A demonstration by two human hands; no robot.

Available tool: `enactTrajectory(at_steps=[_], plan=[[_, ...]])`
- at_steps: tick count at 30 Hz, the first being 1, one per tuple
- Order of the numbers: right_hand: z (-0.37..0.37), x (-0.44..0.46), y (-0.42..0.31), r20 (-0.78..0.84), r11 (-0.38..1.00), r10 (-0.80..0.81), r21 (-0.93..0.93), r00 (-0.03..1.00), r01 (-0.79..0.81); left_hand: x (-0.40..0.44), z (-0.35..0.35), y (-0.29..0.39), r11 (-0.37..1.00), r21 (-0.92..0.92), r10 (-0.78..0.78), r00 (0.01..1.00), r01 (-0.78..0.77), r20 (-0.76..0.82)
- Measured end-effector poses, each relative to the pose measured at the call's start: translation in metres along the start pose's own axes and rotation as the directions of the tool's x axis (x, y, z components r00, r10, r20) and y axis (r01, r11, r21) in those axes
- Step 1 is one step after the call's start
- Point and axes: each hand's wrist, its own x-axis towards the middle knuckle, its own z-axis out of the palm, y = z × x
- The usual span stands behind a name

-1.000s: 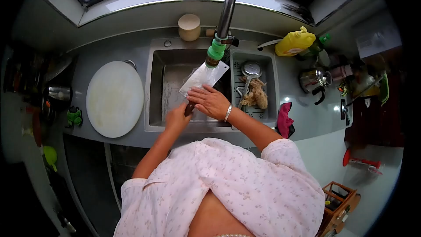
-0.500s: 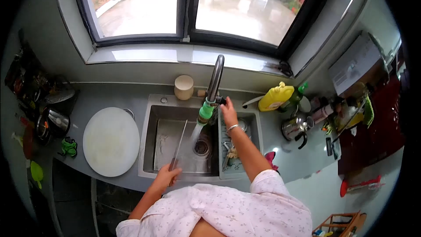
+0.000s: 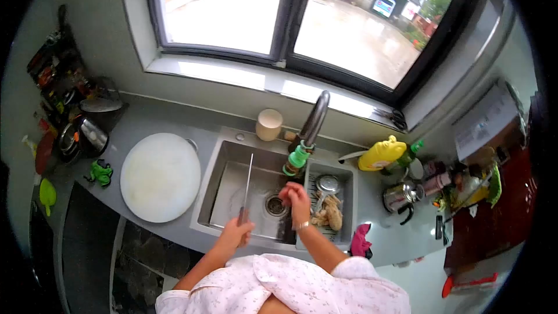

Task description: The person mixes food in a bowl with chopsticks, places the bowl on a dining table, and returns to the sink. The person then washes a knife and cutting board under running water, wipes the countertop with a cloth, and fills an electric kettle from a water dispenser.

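Observation:
My left hand [image 3: 233, 234] is closed round the handle of a knife [image 3: 249, 183]. The blade points up and away over the left part of the sink basin [image 3: 225, 189], thin edge-on to me. Over the basin's right side is my right hand [image 3: 298, 199], its fingers loosely bent with nothing visible in them. Just beyond it is the green nozzle [image 3: 297, 160] of the curved faucet [image 3: 317, 117], apart from the hand. No water stream shows below the nozzle. The drain [image 3: 276, 204] lies between my hands.
Left of the sink lies a round white cutting board [image 3: 160, 178]. The small right basin [image 3: 349, 197] holds ginger-like pieces [image 3: 331, 212] and a metal strainer-like item [image 3: 328, 184]. A beige cup [image 3: 269, 125], yellow bottle [image 3: 381, 154], metal pot [image 3: 402, 196] and pink cloth [image 3: 361, 241] stand or lie around.
My right hand has left the faucet and come down toward me over the basin. The water stream has stopped. My left hand still holds the knife. The view has shifted and tilted.

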Motion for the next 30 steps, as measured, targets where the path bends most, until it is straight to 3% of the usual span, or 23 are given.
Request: enactTrajectory(at_steps=[3, 6, 7, 9, 11, 12, 13, 15, 16, 17, 19, 21, 23, 27, 28, 30], plan=[[0.043, -0.05, -0.004, 0.246, 0.951, 0.309, -0.087, 0.919, -0.297, 0.003, -0.003, -0.009, 0.99, 0.076, 0.117, 0.992, -0.12, 0.042], [0.059, -0.059, 0.022, 0.381, 0.93, 0.342, -0.269, 0.859, -0.251, 0.0, 0.003, -0.008, 0.97, 0.154, 0.174, 0.98, -0.187, 0.093], [0.073, -0.064, 0.013, 0.343, 0.931, 0.336, -0.263, 0.877, -0.253, 0.005, 0.001, -0.014, 0.954, 0.212, 0.195, 0.976, -0.213, 0.102], [0.072, -0.061, 0.048, 0.239, 0.932, 0.361, -0.051, 0.901, -0.36, 0.001, 0.003, -0.008, 0.92, 0.28, 0.263, 0.962, -0.275, 0.078], [0.095, -0.074, -0.003, 0.298, 0.913, 0.381, 0.027, 0.875, -0.407, 0.021, -0.008, -0.029, 0.859, 0.36, 0.351, 0.931, -0.364, 0.103], [0.097, -0.074, -0.003, 0.281, 0.912, 0.393, 0.003, 0.875, -0.411, 0.017, -0.011, -0.026, 0.789, 0.455, 0.409, 0.906, -0.413, 0.113], [0.099, -0.075, 0.002, 0.236, 0.922, 0.384, -0.043, 0.893, -0.385, 0.02, -0.02, -0.027, 0.808, 0.433, 0.364, 0.917, -0.399, 0.165], [0.118, -0.086, -0.006, 0.208, 0.939, 0.337, 0.002, 0.918, -0.345, 0.005, -0.036, -0.011, 0.691, 0.506, 0.456, 0.855, -0.516, 0.249], [0.126, -0.089, -0.006, 0.213, 0.939, 0.332, 0.013, 0.919, -0.343, -0.011, -0.049, 0.011, 0.779, 0.537, 0.16, 0.932, -0.322, 0.326], [0.125, -0.088, 0.009, 0.171, 0.93, 0.347, 0.062, 0.922, -0.362, -0.017, -0.065, 0.014, 0.784, 0.531, 0.164, 0.932, -0.322, 0.323], [0.16, -0.097, 0.007, -0.003, 0.947, 0.296, 0.13, 0.955, -0.293, -0.027, -0.119, 0.023, 0.767, 0.435, 0.267, 0.85, -0.473, 0.454], [0.172, -0.101, 0.013, 0.033, 0.978, 0.205, 0.03, 0.978, -0.206, -0.024, -0.163, 0.016, 0.666, 0.532, 0.413, 0.852, -0.523, 0.322], [0.179, -0.102, 0.025, -0.022, 0.989, 0.139, -0.058, 0.99, -0.14, -0.013, -0.206, 0.009, 0.681, 0.551, 0.471, 0.865, -0.482, 0.175], [0.198, -0.103, 0.021, -0.126, 0.974, 0.177, -0.117, 0.976, -0.192, -0.026, -0.261, 0.045, 0.632, 0.643, 0.523, 0.85, -0.433, 0.059], [0.204, -0.104, 0.022, -0.141, 0.973, 0.121, -0.178, 0.983, -0.145, -0.025, -0.274, 0.048, 0.595, 0.68, 0.563, 0.826, -0.429, 0.028], [0.209, -0.093, 0.017, -0.042, 0.968, 0.089, -0.231, 0.995, -0.097, -0.024, -0.292, 0.058, 0.546, 0.744, 0.599, 0.8, -0.385, -0.026]])
